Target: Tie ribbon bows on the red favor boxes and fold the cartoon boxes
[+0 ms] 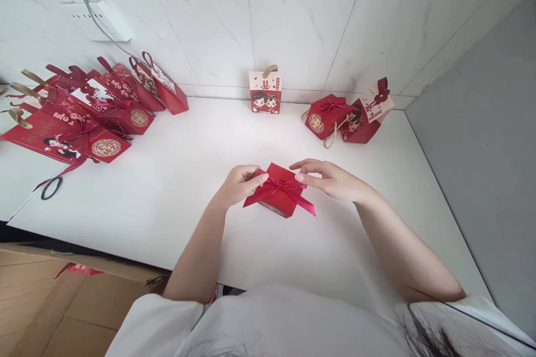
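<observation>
A small red gift box (272, 203) sits on the white counter in front of me, with a shiny red ribbon bow (280, 184) tied on top. The two ribbon tails hang down over its near side. From the left, my left hand (243, 185) has its thumb on the bow's left loop, and its curled fingers are partly hidden behind the box. My right hand (329, 179) holds the right loop at the thumb, its index finger stretched above the box's right corner. Some gold print shows along the box's near side.
Several red gift boxes and bags (109, 142) crowd the counter's left end, beside black-handled scissors (51, 188). A box with two cartoon figures (265, 101) stands by the tiled wall. Two more boxes (324, 117) are at the right. A cardboard box (96, 301) lies below left.
</observation>
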Demonstrator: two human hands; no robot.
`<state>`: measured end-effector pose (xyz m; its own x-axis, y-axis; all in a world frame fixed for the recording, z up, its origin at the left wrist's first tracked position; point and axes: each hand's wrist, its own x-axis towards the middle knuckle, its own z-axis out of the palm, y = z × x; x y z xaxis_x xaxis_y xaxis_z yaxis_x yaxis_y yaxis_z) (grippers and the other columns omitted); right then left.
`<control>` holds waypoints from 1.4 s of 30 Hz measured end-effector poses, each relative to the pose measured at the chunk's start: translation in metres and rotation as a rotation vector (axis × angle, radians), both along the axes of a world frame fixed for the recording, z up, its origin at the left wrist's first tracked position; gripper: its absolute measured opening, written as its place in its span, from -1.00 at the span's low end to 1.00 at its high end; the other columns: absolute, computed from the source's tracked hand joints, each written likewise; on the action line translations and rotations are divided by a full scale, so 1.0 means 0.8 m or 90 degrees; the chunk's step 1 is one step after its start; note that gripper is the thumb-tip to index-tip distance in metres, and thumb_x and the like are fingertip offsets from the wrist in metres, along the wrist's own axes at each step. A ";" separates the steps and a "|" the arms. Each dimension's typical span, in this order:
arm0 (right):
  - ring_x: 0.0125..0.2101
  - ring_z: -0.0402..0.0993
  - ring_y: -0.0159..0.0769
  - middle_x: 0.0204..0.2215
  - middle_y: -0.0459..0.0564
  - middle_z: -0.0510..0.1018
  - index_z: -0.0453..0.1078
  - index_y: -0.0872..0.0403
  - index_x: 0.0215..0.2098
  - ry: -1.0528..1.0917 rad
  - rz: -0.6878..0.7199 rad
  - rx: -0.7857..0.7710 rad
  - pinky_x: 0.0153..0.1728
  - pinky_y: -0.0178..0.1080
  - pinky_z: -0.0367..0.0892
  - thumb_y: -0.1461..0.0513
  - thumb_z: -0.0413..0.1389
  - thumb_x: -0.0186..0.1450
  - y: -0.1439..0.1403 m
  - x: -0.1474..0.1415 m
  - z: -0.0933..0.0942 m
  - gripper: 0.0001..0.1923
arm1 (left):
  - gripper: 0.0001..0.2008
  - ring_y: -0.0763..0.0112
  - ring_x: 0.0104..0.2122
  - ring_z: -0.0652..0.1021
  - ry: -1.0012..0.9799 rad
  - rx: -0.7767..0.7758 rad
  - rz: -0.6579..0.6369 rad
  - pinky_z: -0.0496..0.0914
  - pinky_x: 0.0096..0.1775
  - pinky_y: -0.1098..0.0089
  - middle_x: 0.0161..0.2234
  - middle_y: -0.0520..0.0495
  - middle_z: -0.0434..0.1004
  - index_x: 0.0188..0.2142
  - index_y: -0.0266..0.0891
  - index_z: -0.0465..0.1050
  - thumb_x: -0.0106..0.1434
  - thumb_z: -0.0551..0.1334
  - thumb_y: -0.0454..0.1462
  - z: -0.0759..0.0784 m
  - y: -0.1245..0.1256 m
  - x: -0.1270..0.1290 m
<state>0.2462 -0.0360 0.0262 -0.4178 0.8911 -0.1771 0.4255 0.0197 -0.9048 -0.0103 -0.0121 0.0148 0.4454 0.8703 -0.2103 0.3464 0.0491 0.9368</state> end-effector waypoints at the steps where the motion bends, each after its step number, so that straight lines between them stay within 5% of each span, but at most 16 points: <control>1: 0.10 0.33 -0.09 0.12 -0.03 0.43 0.48 0.00 -0.40 -0.004 0.016 -0.010 0.11 -0.05 0.17 -0.11 0.07 0.27 -0.001 0.001 0.002 -0.61 | -0.64 0.54 -0.56 0.21 0.003 0.003 0.002 0.11 -0.49 0.44 -0.57 0.07 0.16 -0.55 -0.24 0.27 0.24 0.20 -0.06 -0.001 0.000 0.001; 5: 0.08 0.36 -0.11 0.13 -0.01 0.41 0.48 0.01 -0.38 0.034 0.058 -0.007 0.12 -0.05 0.18 -0.07 0.11 0.26 -0.002 0.002 0.005 -0.66 | -0.67 0.52 -0.55 0.23 -0.002 0.036 0.025 0.12 -0.47 0.42 -0.56 0.04 0.23 -0.57 -0.24 0.29 0.25 0.18 -0.12 -0.004 0.000 0.000; 12: 0.02 0.41 -0.12 0.06 0.06 0.47 0.35 0.05 -0.43 0.046 -0.079 0.047 0.07 -0.03 0.22 -0.06 0.10 0.28 0.006 0.002 -0.012 -0.64 | -0.64 0.49 -0.53 0.28 0.024 0.023 0.011 0.17 -0.42 0.40 -0.59 0.04 0.23 -0.62 -0.25 0.25 0.26 0.14 -0.15 -0.006 0.003 -0.003; 14: 0.02 0.40 -0.13 0.03 0.06 0.48 0.37 0.03 -0.31 -0.001 -0.145 0.140 0.06 -0.04 0.23 -0.02 0.08 0.31 0.006 0.002 -0.013 -0.71 | -0.63 0.49 -0.51 0.29 0.048 0.011 0.007 0.20 -0.39 0.40 -0.58 0.04 0.23 -0.61 -0.25 0.23 0.29 0.12 -0.14 -0.008 0.003 0.001; 17: -0.07 0.43 -0.15 -0.09 0.08 0.51 0.34 0.03 -0.14 -0.081 -0.203 0.374 -0.04 -0.09 0.28 0.06 0.09 0.34 -0.002 -0.003 -0.007 -0.76 | -0.77 0.41 -0.34 0.42 0.033 0.133 0.137 0.30 -0.26 0.38 -0.38 0.00 0.38 -0.40 -0.19 0.35 0.30 0.13 -0.12 -0.012 -0.002 0.015; 19: -0.23 0.45 -0.21 -0.24 0.04 0.53 0.34 0.05 -0.12 -0.140 -0.115 0.511 -0.16 -0.16 0.31 0.10 0.11 0.34 -0.012 -0.012 -0.001 -0.78 | -0.81 0.31 -0.07 0.42 0.047 0.264 0.213 0.33 -0.07 0.31 -0.11 -0.06 0.41 -0.18 -0.12 0.42 0.24 0.22 -0.13 -0.016 -0.008 0.027; 22: -0.32 0.43 -0.30 -0.29 -0.02 0.54 0.34 0.06 -0.10 -0.253 0.104 0.618 -0.26 -0.23 0.28 0.20 0.05 0.39 -0.029 -0.037 -0.002 -0.85 | -0.77 0.22 0.19 0.26 0.078 0.338 0.158 0.24 0.14 0.24 0.15 -0.03 0.26 -0.14 -0.02 0.52 0.17 0.31 -0.18 -0.023 -0.016 0.040; 26: -0.46 0.32 -0.33 -0.44 -0.05 0.46 0.36 0.15 -0.19 -0.433 0.081 0.749 -0.40 -0.22 0.17 0.43 -0.06 0.37 -0.042 -0.071 -0.021 -0.81 | -0.87 0.20 0.22 0.24 0.044 0.263 0.117 0.27 0.16 0.21 0.18 -0.01 0.26 -0.25 -0.04 0.58 0.21 0.28 -0.16 -0.032 -0.014 0.040; 31: -0.53 0.21 -0.37 -0.52 -0.12 0.37 0.36 0.12 -0.28 -0.437 0.094 0.858 -0.47 -0.23 0.07 0.48 -0.04 0.31 -0.044 -0.088 -0.041 -0.78 | -0.86 0.12 0.21 0.30 -0.004 0.166 0.121 0.25 0.19 0.16 0.12 -0.10 0.34 -0.32 -0.13 0.60 0.18 0.31 -0.16 -0.039 -0.004 0.034; 42: -0.49 0.23 -0.37 -0.53 -0.12 0.39 0.38 0.12 -0.23 -0.335 0.011 0.824 -0.46 -0.25 0.10 0.43 -0.01 0.34 -0.040 -0.091 -0.064 -0.83 | -0.84 0.18 0.06 0.44 -0.013 0.089 0.127 0.30 0.15 0.17 0.08 -0.07 0.35 -0.30 -0.11 0.60 0.17 0.31 -0.14 -0.033 -0.007 0.032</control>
